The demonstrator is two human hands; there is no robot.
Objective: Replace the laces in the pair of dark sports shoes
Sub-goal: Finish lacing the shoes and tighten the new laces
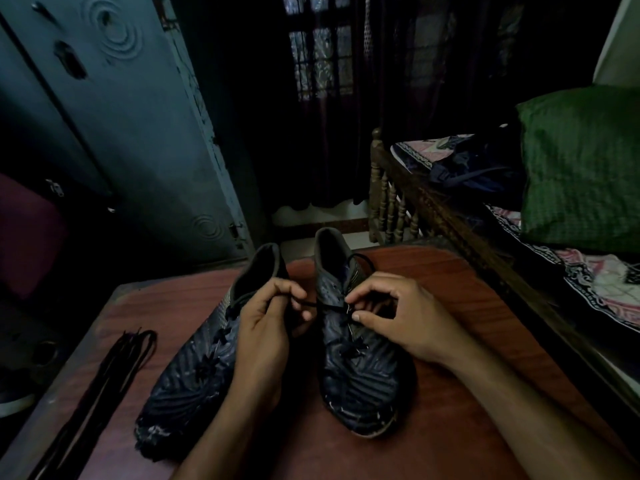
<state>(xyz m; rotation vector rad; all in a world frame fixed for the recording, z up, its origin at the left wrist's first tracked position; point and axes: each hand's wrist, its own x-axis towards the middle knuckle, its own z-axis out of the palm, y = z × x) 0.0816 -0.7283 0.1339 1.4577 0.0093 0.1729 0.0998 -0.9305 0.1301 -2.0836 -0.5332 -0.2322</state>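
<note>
Reddish wooden table (450,306) beside bed (502,216)

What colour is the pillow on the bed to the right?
The pillow is dark green with a fine woven texture, seen in the head view.

A reddish-brown wooden table (433,427) fills the near ground in a dim room. To its left stands a tall blue-grey metal cupboard (131,133) with pressed ring patterns and a dark handle on its door, and nearer the left edge sits a dark maroon chair back (27,237). Straight ahead, a long dark curtain (398,98) hangs beside a barred window (318,57) with patterned glass. On the right runs a carved wooden bed frame (391,202) with turned spindles. The bed carries a pink-and-black printed bedsheet (606,289), a large green pillow (581,168) and a dark blue bag (478,168) just beside the pillow.
</note>
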